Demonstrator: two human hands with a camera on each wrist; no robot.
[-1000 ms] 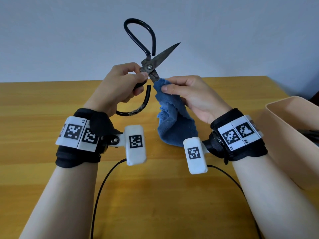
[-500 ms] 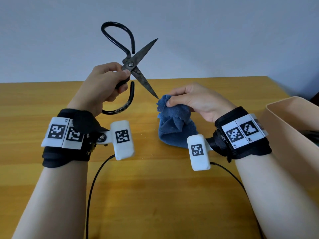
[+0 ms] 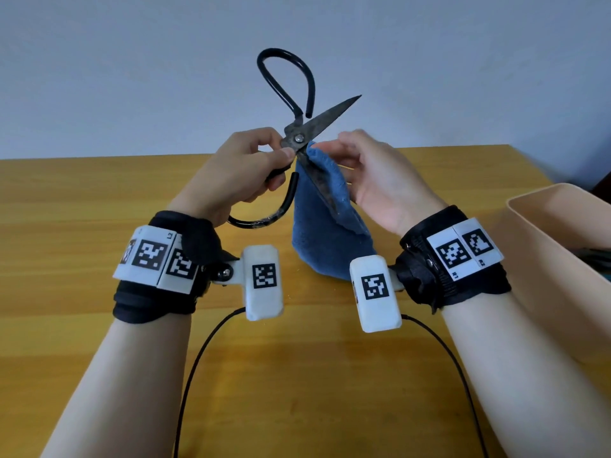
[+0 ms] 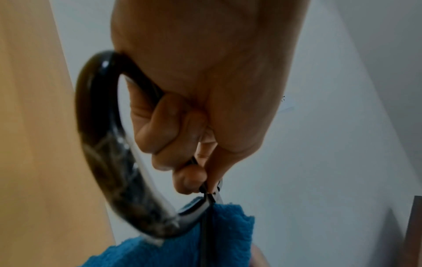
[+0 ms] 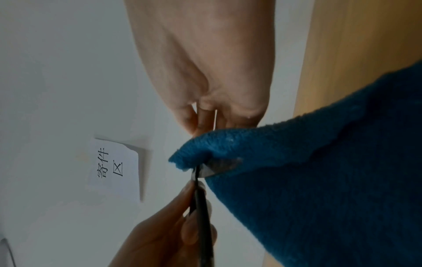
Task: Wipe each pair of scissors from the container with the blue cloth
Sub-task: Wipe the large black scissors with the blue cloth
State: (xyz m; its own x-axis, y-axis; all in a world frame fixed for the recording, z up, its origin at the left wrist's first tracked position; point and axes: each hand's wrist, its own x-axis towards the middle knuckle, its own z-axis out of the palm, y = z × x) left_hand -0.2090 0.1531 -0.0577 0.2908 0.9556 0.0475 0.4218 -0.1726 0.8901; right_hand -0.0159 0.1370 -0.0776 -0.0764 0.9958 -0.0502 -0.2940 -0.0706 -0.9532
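Note:
Black-handled scissors (image 3: 299,137) are held up above the wooden table (image 3: 82,200), blades spread wide. My left hand (image 3: 244,170) grips the lower handle loop (image 4: 107,162) close to the pivot, thumb by the rivet. One blade points up and right; the other slants down against the blue cloth (image 3: 330,236). My right hand (image 3: 367,180) pinches the top of the blue cloth (image 5: 319,162) around that lower blade next to the pivot. The rest of the cloth hangs down to the table.
A beige plastic container (image 3: 555,233) stands at the right edge of the table, with dark items partly visible inside. A pale wall rises behind the table; a paper label (image 5: 114,168) is stuck on it. Black cables (image 3: 198,358) trail from the wrist cameras toward me.
My left hand brought the scissors back to the right and the lower blade now lies in the cloth. My right hand lifted the cloth up to the pivot.

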